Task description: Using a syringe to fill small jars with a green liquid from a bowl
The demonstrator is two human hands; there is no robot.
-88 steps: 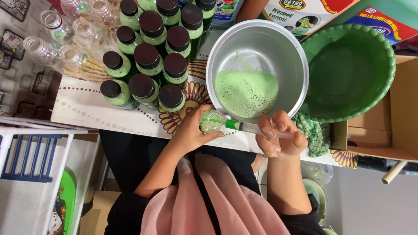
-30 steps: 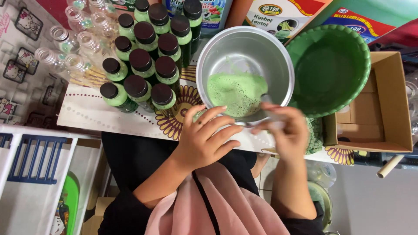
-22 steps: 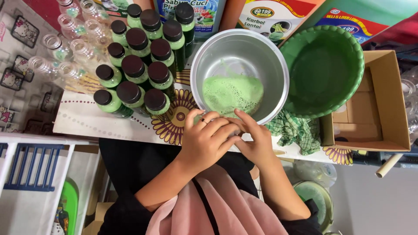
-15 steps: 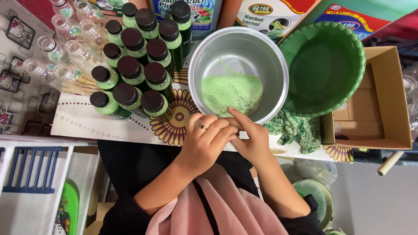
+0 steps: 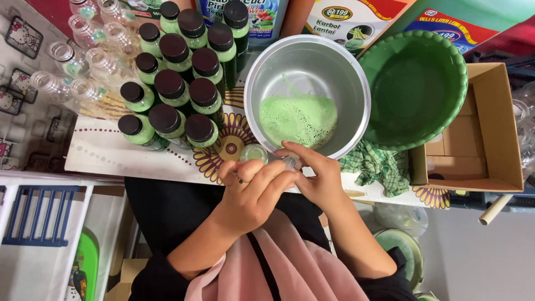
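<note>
Head view looks straight down on a narrow white table (image 5: 111,159) with a flower pattern, and it is crowded. Capped bottles (image 5: 178,83) of green liquid stand in a tight cluster on the left part, with empty clear bottles (image 5: 72,67) lying just beyond them at the far left. A metal bowl (image 5: 334,61) holding foamy green liquid (image 5: 298,120) sits in the middle, touching a green basin (image 5: 415,89) on its right. A green checked cloth (image 5: 376,164) lies under the basin's near rim, and an open cardboard box (image 5: 496,128) stands further right. The only bare strip of table is the near edge on the left, below the capped bottles.

Both hands meet at that near edge, right against the bowl's near rim. The left hand (image 5: 251,192) is curled closed around a small bottle (image 5: 253,151), of which only the green-tinted top shows above the fingers. The right hand (image 5: 315,175) pinches a small clear piece (image 5: 290,163) between thumb and fingers, just beside the bottle's top; what it is I cannot tell. The bottle sits between the capped cluster and the bowl.
</note>
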